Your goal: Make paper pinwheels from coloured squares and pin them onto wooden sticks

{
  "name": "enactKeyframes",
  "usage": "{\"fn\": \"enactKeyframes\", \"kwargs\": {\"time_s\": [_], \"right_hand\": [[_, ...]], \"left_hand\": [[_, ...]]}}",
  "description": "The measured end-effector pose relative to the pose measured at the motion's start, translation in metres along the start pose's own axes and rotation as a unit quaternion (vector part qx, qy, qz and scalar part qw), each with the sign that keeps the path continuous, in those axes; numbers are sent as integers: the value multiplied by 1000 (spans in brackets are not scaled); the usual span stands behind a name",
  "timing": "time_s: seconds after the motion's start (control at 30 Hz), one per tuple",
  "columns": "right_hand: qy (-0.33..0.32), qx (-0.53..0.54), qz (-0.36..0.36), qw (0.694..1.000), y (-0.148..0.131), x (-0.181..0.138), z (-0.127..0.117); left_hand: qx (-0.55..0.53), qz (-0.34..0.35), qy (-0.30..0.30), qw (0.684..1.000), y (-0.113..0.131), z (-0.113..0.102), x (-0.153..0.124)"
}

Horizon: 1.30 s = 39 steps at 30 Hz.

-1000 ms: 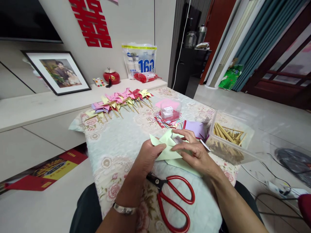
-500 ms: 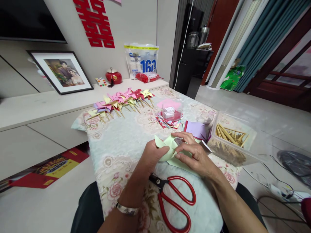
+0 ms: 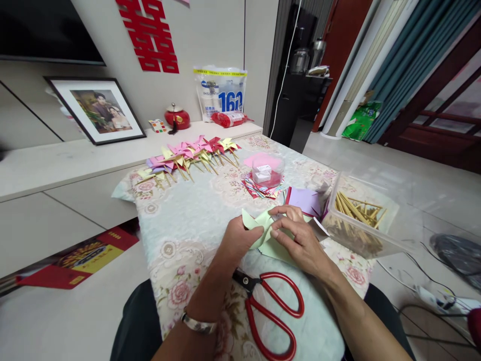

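Between my two hands is a light green paper pinwheel (image 3: 259, 221) with its points folded inward. My left hand (image 3: 237, 238) grips its left side, thumb on top. The fingers of my right hand (image 3: 298, 234) are closed on the right side of the paper, over its centre. More light green paper (image 3: 276, 249) lies on the table under my right hand. Red-handled scissors (image 3: 265, 301) rest just in front of me, their blades partly hidden beneath my left wrist.
Finished pinwheels on sticks (image 3: 191, 153) lie at the table's far left. A clear round tub (image 3: 268, 170) stands on patterned paper. Purple paper sheets (image 3: 305, 200) sit beside a clear plastic box (image 3: 351, 233) of wooden sticks (image 3: 358, 208).
The right fingers have shifted slightly over the centre of the green paper, and its folds look a little different. The left hand keeps its hold.
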State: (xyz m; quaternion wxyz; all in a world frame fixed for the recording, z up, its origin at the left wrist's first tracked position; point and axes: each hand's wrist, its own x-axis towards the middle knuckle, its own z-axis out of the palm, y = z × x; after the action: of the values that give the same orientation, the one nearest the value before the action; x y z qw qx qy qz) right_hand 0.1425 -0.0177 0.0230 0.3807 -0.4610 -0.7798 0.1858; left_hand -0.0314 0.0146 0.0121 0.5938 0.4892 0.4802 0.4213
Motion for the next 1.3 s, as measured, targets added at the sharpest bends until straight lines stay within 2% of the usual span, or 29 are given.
{"fn": "enactKeyframes", "kwargs": {"time_s": [0.17, 0.47, 0.93, 1.13, 1.3], "right_hand": [[-9, 16, 14, 1000, -1, 0, 2], [24, 30, 34, 999, -3, 1, 6], [30, 24, 64, 997, -4, 0, 13], [38, 0, 51, 998, -3, -1, 14], [39, -10, 39, 998, -1, -2, 15]], "left_hand": [[-3, -11, -5, 1000, -2, 0, 0], [12, -23, -13, 1000, -6, 0, 2], [-3, -35, -20, 999, -1, 2, -1], [11, -31, -10, 999, -1, 1, -1], [12, -30, -30, 999, -4, 1, 1]]}}
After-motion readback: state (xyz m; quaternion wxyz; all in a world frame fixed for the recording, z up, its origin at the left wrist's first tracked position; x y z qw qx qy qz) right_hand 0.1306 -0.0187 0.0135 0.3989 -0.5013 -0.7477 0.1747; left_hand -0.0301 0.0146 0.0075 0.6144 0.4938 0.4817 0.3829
